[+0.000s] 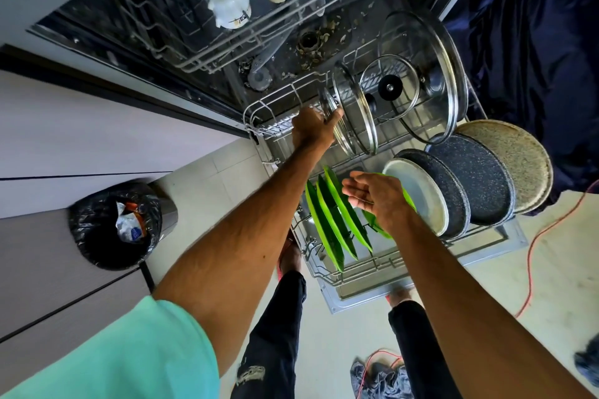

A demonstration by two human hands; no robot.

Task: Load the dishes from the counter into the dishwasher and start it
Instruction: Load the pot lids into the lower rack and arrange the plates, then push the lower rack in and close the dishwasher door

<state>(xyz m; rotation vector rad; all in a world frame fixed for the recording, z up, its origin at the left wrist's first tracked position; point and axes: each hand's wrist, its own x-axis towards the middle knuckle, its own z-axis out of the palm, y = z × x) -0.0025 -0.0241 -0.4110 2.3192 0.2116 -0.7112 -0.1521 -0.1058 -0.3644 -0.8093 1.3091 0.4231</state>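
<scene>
I have the left hand (312, 129) reached into the lower rack (259, 107), its fingers curled round the near rim of a small glass lid (340, 136). The lid stands on edge just beside three larger lids (421, 74). My right hand (379, 197) hovers over the green plates (334, 230) with fingers loose and straight, gripping nothing.

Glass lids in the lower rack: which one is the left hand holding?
The smallest lid, at the left end of the row. The left hand grips its rim; the larger lids stand free to its right.
</scene>
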